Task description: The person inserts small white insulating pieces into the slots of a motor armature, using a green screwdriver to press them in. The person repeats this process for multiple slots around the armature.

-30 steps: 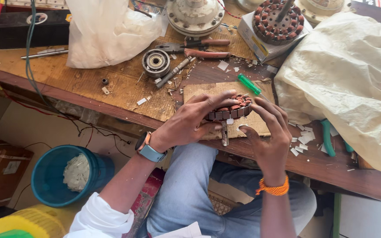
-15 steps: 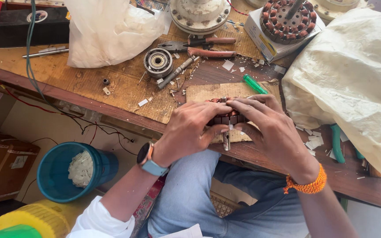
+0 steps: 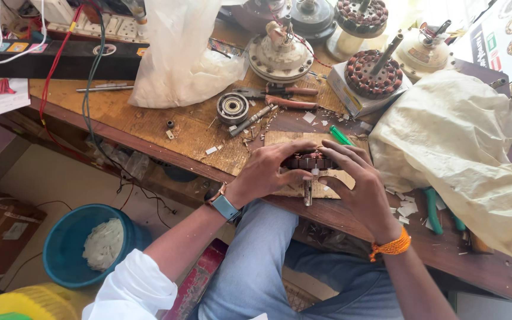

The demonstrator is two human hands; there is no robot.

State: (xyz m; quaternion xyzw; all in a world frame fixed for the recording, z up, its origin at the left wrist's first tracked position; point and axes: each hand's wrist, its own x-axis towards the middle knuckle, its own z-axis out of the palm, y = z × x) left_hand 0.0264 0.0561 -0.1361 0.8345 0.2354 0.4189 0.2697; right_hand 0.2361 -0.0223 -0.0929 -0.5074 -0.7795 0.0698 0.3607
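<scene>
Copper-wound stator point(image 3: 309, 162) clasped between left hand point(image 3: 268, 172) and right hand point(image 3: 360, 186), palms down.

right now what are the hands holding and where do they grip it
Both hands hold a round wound motor stator on the workbench. The left hand grips its left rim, and the right hand grips its right rim.

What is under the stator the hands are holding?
Under the stator lies a small plywood board on the bench, with a metal shaft sticking out below. The left hand and right hand cover the rest.
</scene>
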